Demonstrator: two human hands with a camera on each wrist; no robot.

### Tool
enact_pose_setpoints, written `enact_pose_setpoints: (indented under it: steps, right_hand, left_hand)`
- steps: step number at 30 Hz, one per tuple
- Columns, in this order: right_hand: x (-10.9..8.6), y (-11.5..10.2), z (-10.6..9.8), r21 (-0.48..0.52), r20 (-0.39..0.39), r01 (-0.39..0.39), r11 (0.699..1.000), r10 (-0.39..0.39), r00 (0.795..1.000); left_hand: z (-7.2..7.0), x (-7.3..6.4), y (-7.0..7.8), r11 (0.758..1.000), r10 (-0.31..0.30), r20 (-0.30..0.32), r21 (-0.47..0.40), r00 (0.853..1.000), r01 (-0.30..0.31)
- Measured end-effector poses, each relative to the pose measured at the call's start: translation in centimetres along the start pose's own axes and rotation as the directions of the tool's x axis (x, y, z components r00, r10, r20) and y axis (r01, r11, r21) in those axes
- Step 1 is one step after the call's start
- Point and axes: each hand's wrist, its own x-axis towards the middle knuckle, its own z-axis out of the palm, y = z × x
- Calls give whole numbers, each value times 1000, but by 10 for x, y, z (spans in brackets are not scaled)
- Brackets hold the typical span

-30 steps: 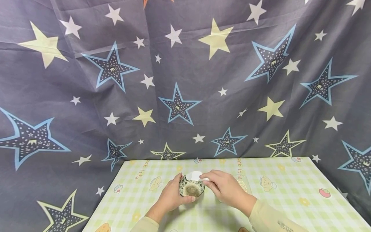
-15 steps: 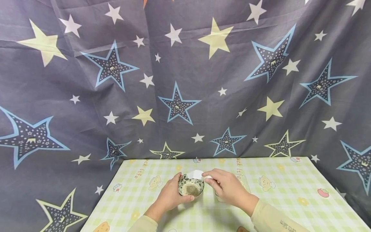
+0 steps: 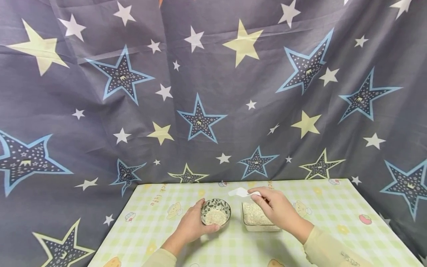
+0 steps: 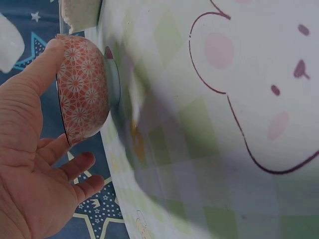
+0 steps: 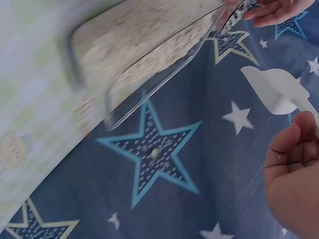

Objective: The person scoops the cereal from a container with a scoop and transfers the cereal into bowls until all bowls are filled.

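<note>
A small bowl [image 3: 217,207] stands on the table, with a dark leaf pattern inside and pale flakes, like oats, at the bottom. Its outside [image 4: 82,89] shows orange flowers in the left wrist view. My left hand [image 3: 191,223] holds the bowl by its rim, thumb at the near side. In my right hand [image 3: 277,207] a white plastic scoop [image 3: 241,191] is pinched by the handle, above and behind a clear rectangular container [image 3: 261,228]. Flakes of the same kind [image 3: 255,214] fill much of that container. My right forearm and hand hide its right part.
A green-and-white checked cloth [image 3: 180,193] with cartoon prints covers the table. Behind it hangs a dark curtain [image 3: 207,155] with stars. The container sits just right of the bowl, with a narrow gap between them.
My right hand has moved the scoop from over the bowl to the right, over the container, which shows more now. My left hand still holds the bowl. The head view has shifted slightly.
</note>
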Motion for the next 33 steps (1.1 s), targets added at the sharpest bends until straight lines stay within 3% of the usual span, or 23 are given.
enact_pose_setpoints:
  steps: [7,12,19,26,33]
  right_hand:
    - [-13,18,-27,-10,-27,-68,998,68,997]
    - [-26,33,-45,-10,-25,-167,986,166,986]
    - [-42,49,-68,5,-26,-291,957,291,956]
    - [-49,57,-78,-18,-34,-326,945,325,945]
    - [-50,60,-78,44,-13,-331,943,332,943]
  left_hand:
    - [-2,-4,2,999,37,-6,29,999,-37]
    - [-4,-4,8,995,86,-24,56,996,-85]
    - [-3,2,35,987,156,-1,45,988,-155]
    - [5,11,59,980,189,65,44,980,-192]
    - [21,18,85,980,197,129,-15,972,-197]
